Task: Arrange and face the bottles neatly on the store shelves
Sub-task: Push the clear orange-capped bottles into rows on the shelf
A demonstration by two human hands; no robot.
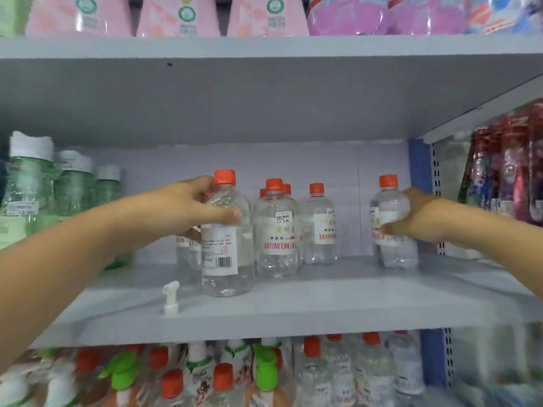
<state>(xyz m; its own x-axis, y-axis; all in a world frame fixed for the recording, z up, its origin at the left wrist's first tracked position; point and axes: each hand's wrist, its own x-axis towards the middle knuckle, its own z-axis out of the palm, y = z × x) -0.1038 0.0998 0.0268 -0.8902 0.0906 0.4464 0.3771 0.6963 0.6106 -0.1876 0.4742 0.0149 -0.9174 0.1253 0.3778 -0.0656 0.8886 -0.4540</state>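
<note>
Bottles stand upright on the middle shelf (293, 312): the left hand (188, 207) grips the front bottle (226, 245), barcode side outward, while the right hand (417, 215) grips the far-right bottle (390, 227), well apart from the centre group (279, 230). The gap lies nearer the right hand.

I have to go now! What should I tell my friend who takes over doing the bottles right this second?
Left hand grips the front orange-capped bottle; its barcode side faces out, so it needs turning.
Right hand grips the far-right bottle, standing apart from the others.
The middle bottles stand clustered on the grey shelf, labels forward.
A loose white nozzle lies at the shelf front.
Left: turn, line up, close the gap.
</note>
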